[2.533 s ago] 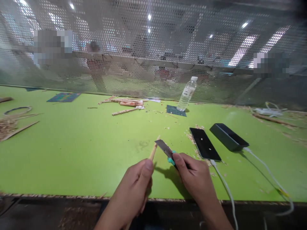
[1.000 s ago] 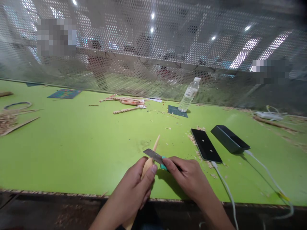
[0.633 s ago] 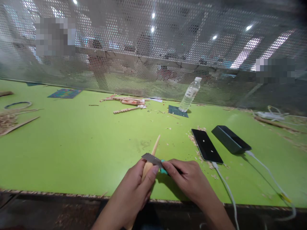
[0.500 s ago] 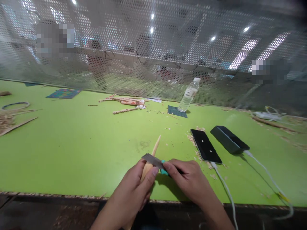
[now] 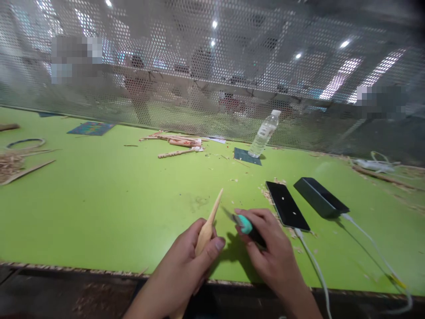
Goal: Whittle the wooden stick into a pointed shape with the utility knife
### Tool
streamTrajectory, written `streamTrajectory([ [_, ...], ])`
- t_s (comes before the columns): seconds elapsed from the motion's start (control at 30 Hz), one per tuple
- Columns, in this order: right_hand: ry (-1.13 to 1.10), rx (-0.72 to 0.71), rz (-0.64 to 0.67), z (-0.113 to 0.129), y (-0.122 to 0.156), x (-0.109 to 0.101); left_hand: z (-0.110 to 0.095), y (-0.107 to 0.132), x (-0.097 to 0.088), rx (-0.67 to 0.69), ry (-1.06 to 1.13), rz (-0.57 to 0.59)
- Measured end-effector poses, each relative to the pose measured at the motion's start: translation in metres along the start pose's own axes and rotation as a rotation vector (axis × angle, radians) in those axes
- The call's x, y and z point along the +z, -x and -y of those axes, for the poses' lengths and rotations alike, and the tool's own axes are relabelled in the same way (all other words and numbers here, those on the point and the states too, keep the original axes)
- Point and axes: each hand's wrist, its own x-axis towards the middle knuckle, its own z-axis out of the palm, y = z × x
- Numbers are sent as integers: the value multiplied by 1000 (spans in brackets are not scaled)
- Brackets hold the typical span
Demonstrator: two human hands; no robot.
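Note:
My left hand (image 5: 186, 261) is wrapped round a pale carved wooden stick (image 5: 210, 221), whose tapered point slants up and away over the table. Its lower end runs down behind my wrist, below the table edge. In my right hand (image 5: 268, 248) is a carving knife (image 5: 245, 224) with a teal and black handle. The fingers close round the handle, and the short blade, slightly blurred, points up and left. A small gap separates the blade from the stick's tapered part.
A phone (image 5: 287, 206) with a white cable and a dark box-shaped device (image 5: 320, 198) lie on the green table (image 5: 99, 212) at right. Farther back stand a water bottle (image 5: 264, 134) and carved sticks (image 5: 179, 153). Wood shavings (image 5: 13, 166) lie at left. A perforated metal screen (image 5: 186, 97) closes the back.
My right hand has moved the knife off the stick, a little to the right, and turned it so the blade points up-left. My left hand keeps its hold on the stick.

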Motion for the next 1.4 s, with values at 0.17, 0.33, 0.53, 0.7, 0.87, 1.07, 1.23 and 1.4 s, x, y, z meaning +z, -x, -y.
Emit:
streamTrajectory([
  [0.17,17,-53,268,1,1,2,0,-1,-1,-23,58,-7],
  [0.33,22,-83,241,4,2,2,1,-1,-2,25,-41,-70],
  [0.53,103,-98,154,0,5,8,1,-3,4,75,-198,-159],
  [0.7,198,-80,-9,-2,3,6,3,-5,8,80,-268,-206],
  [0.87,172,-4,-100,-3,5,5,1,-4,6,46,-248,-189],
  [1.07,68,0,106,-3,7,6,-6,-4,4,32,-172,-125],
  [1.23,19,-45,221,1,6,3,-4,-3,2,38,-152,-117],
  [1.4,33,-56,191,1,6,4,2,-5,4,76,-167,-145],
])
